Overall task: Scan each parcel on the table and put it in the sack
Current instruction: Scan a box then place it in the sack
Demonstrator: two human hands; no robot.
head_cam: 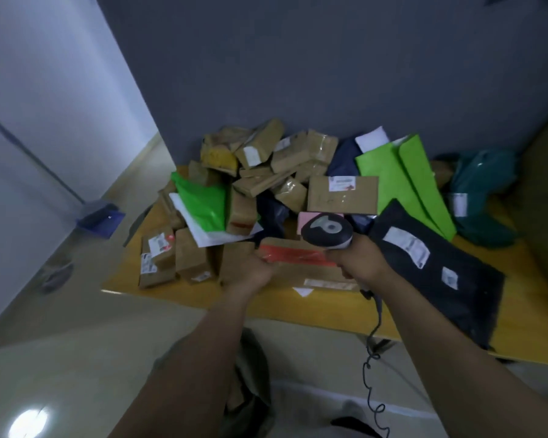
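Parcel (301,267) partly behind scanner (326,230)

Blocked at middle and back by a heap of cardboard parcels (260,181) against the grey wall (298,74), at right by a black mailer bag (456,298). Open along the desk's (184,294) bare near edge.

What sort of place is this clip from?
Probably a small parcel sorting or dispatch room: a heap of labelled parcels on a yellow table, the right hand gripping a corded barcode scanner, the left hand holding a red-taped box.
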